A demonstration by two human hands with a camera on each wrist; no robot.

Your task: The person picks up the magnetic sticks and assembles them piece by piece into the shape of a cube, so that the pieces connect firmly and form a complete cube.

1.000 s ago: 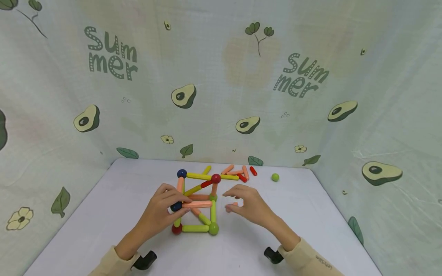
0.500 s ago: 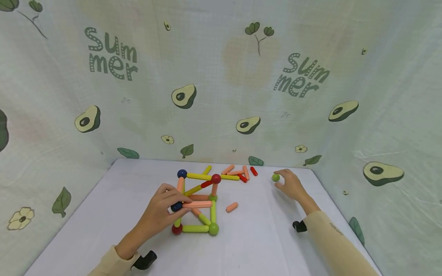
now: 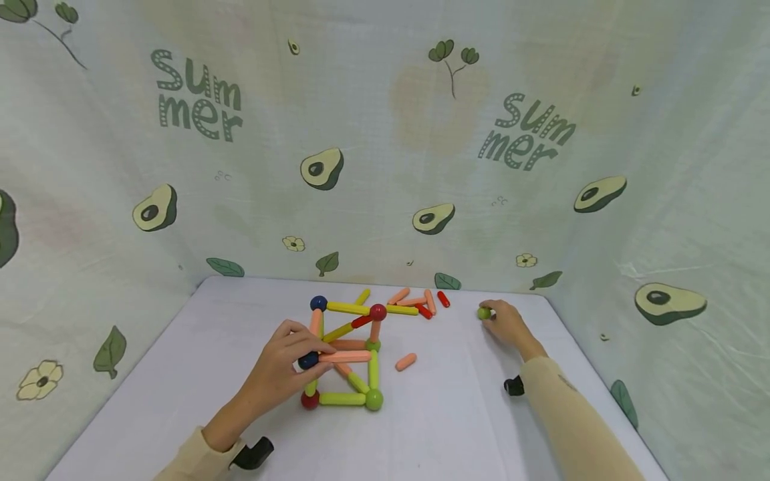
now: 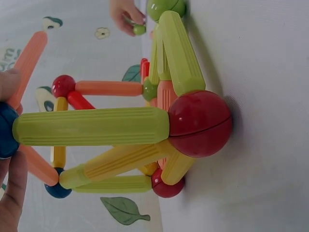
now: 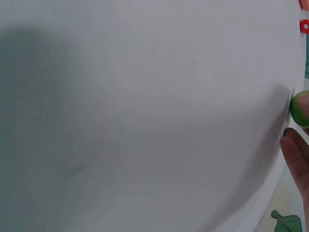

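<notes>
A frame of coloured magnetic rods and balls stands on the table left of the middle. At its near upper corner my left hand (image 3: pixel 285 361) holds a dark blue ball (image 3: pixel 308 361), fingertips and thumb at the joint with an orange rod (image 3: pixel 347 357). That rod points right, its other end free. Below are a red ball (image 3: pixel 309 399) and a green corner ball (image 3: pixel 374 399), joined by a light green rod (image 3: pixel 341 399). Far right, my right hand (image 3: pixel 506 325) pinches a loose green ball (image 3: pixel 484 312), also seen at the right edge of the right wrist view.
One short orange rod (image 3: pixel 406 362) lies right of the frame. Several orange, red and yellow rods (image 3: pixel 430 302) are scattered near the back edge. A printed cloth (image 3: pixel 385 200) hangs behind and beside the white table (image 3: pixel 445 414).
My right hand has moved from beside the frame to the far right and closed its fingers on the green ball. The left hand stays at the blue ball.
</notes>
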